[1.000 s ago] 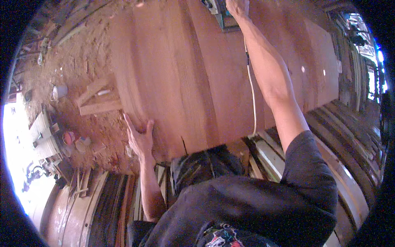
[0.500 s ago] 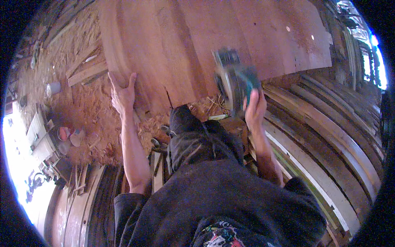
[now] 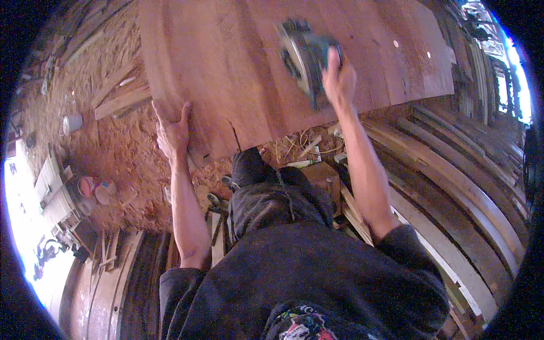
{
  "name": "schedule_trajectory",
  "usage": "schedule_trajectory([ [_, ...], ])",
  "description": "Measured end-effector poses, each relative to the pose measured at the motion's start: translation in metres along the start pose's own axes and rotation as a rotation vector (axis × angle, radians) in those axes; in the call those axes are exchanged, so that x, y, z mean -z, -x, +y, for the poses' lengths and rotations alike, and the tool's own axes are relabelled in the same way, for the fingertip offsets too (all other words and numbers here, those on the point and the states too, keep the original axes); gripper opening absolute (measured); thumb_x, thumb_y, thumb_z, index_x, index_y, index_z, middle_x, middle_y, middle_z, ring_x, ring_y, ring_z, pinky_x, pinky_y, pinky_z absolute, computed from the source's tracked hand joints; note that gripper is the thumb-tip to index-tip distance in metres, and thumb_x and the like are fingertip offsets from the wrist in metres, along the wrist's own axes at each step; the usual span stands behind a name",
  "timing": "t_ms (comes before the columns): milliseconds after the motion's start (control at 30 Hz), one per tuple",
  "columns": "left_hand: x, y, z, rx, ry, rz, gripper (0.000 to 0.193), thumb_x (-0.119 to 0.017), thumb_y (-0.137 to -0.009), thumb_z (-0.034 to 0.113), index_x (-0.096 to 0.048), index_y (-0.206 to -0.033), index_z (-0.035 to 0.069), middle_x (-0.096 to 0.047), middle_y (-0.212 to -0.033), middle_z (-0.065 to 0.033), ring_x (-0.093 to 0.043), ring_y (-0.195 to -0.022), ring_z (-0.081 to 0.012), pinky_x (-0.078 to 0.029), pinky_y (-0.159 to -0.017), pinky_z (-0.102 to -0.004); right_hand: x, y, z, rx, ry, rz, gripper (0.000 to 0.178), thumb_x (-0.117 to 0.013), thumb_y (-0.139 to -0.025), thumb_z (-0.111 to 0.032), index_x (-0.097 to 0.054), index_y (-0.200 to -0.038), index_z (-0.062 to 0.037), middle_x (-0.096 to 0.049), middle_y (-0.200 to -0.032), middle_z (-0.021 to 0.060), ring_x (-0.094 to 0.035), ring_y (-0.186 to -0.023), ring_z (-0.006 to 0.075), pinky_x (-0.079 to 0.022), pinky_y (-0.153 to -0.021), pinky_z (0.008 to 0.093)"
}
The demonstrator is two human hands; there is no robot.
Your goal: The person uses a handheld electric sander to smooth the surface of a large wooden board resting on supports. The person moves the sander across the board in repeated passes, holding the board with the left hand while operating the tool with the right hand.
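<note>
A wide reddish-brown wooden slab (image 3: 238,73) fills the upper middle of the view, with a short crack at its near edge. My left hand (image 3: 171,129) lies flat with spread fingers on the slab's near left corner. My right hand (image 3: 339,78) grips the handle of a teal power tool (image 3: 303,56) with a round disc, which rests on the slab's surface right of centre. Both forearms reach up from my dark shirt at the bottom.
Sawdust and wood scraps cover the ground (image 3: 113,147) on the left, with loose planks (image 3: 119,99) and small round tins (image 3: 90,187). Long curved boards (image 3: 453,187) are stacked on the right. Offcuts and a cord (image 3: 309,147) lie under the slab's edge.
My right hand has carried the power tool from the slab's near edge up onto its surface. My left hand stays pressed on the near left corner.
</note>
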State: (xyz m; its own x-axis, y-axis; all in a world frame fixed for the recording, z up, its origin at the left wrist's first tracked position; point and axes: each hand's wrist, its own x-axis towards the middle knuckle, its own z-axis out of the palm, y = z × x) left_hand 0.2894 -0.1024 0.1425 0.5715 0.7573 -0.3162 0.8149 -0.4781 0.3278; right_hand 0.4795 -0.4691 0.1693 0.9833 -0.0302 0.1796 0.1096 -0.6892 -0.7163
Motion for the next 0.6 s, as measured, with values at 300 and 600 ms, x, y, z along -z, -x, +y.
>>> schedule_trajectory([
  [300,-0.025,-0.009,-0.045,-0.329,0.382,0.214,0.102,-0.079,-0.088,0.061,-0.034,-0.165,0.01,-0.065,-0.141,-0.0259,-0.064,-0.129,-0.04,-0.05,-0.107,-0.0486,-0.046,-0.099,-0.019,-0.036,-0.13,-0.134,0.069,-0.043,-0.107,-0.063,-0.067,-0.113,0.0014,-0.067,-0.099,0.0282,-0.068,-0.089,0.0464,-0.054,-0.08,0.0532],
  [600,-0.002,0.041,-0.077,0.194,0.724,-0.348,0.071,-0.077,-0.096,0.051,-0.064,-0.137,-0.005,-0.072,-0.128,-0.0125,-0.066,-0.115,-0.0221,-0.051,-0.1,-0.0368,0.103,0.24,-0.026,-0.282,-0.365,-0.239,0.041,-0.051,-0.111,-0.045,-0.058,-0.113,-0.0046,-0.054,-0.063,-0.0002,-0.052,-0.052,0.0119,-0.043,-0.049,0.03],
])
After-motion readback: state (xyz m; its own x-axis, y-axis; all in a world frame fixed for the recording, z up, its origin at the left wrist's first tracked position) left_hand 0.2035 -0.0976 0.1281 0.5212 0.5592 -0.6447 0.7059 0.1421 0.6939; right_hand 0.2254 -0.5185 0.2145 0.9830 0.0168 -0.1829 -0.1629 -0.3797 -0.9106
